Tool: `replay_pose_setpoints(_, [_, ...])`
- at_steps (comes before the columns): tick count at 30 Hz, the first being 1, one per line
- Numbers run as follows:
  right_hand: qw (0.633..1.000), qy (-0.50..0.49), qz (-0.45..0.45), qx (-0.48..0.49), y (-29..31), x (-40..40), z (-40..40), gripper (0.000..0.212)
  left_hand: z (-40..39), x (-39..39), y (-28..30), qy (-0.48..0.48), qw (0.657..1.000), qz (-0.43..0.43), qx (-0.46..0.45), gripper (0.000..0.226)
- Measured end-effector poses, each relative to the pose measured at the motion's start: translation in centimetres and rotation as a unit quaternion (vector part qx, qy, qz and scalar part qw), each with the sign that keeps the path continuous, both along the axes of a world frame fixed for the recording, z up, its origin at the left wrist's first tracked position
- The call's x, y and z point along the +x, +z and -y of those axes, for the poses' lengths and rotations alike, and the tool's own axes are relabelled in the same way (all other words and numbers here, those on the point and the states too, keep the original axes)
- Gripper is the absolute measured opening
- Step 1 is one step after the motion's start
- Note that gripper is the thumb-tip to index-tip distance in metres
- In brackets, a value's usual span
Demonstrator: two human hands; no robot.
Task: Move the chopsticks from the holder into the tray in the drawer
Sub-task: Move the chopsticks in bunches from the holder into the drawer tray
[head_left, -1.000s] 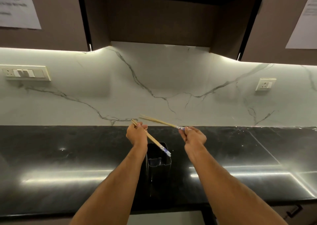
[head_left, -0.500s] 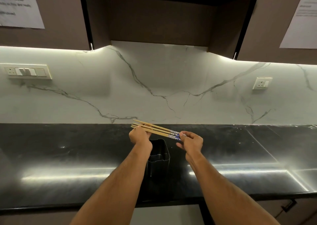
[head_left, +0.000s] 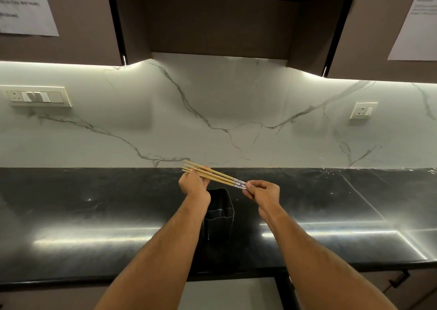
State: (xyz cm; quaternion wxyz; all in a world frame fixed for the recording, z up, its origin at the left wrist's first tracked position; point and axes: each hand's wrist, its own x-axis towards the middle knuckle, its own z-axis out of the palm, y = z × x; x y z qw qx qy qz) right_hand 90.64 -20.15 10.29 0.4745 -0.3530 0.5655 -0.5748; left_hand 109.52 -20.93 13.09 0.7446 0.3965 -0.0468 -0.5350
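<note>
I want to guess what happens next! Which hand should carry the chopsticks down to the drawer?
Probably the right hand: it pinches the patterned ends of all the chopsticks together. The left hand only holds their plain tips, so it could let go to open the drawer.

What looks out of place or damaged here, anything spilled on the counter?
Nothing stands out. Both hands, left and right, hold the chopsticks as one bundle above the black holder, which stands upright on the black counter. No spill or damage shows.

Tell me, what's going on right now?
Both hands, left and right, grip the chopsticks above the black holder. Drawer tray not in view.
</note>
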Motion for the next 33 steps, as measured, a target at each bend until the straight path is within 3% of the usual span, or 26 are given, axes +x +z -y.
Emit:
replay_pose_setpoints(5, [1.000,-0.007,-0.025,0.009,0.0,0.0,0.7,0.011,-0.7,-0.9,0.1,-0.044,0.997,-0.025,-0.060,0.028])
replay_pose_setpoints(10, [0.998,0.025,-0.057,0.003,0.1,0.8,1.0,0.013,-1.3,-2.1,-0.6,-0.097,0.993,0.036,-0.048,0.018])
replay_pose_setpoints(13, [0.999,0.045,0.020,0.004,0.2,0.6,0.8,0.012,-1.6,-1.6,-0.7,-0.090,0.995,0.026,-0.044,0.017])
replay_pose_setpoints(16, [0.988,0.024,0.149,0.021,0.1,0.0,0.8,0.052,-2.0,-1.0,-1.0,-0.079,0.996,0.017,-0.047,0.017])
replay_pose_setpoints(18, [0.981,0.032,0.186,0.045,0.1,0.2,0.9,0.068,-2.2,-1.1,-1.3,-0.081,0.995,0.015,-0.051,0.018])
replay_pose_setpoints(24, [0.976,0.085,0.197,0.042,1.5,3.5,0.8,0.075,-2.6,-2.4,-1.7,-0.088,0.994,0.021,-0.064,0.020])
replay_pose_setpoints(28, [0.990,0.091,0.110,0.020,1.9,3.2,0.7,0.063,-2.8,-1.7,-1.5,-0.091,0.992,0.041,-0.077,0.019])
replay_pose_setpoints(31, [0.983,0.087,-0.140,-0.077,1.8,2.7,0.1,0.036,-3.0,-1.3,-1.6,-0.088,0.992,0.045,-0.078,0.018])
replay_pose_setpoints(33, [0.919,0.155,-0.331,-0.145,1.8,2.7,-0.4,0.024,-3.0,-1.3,-1.7,-0.088,0.992,0.046,-0.077,0.018])
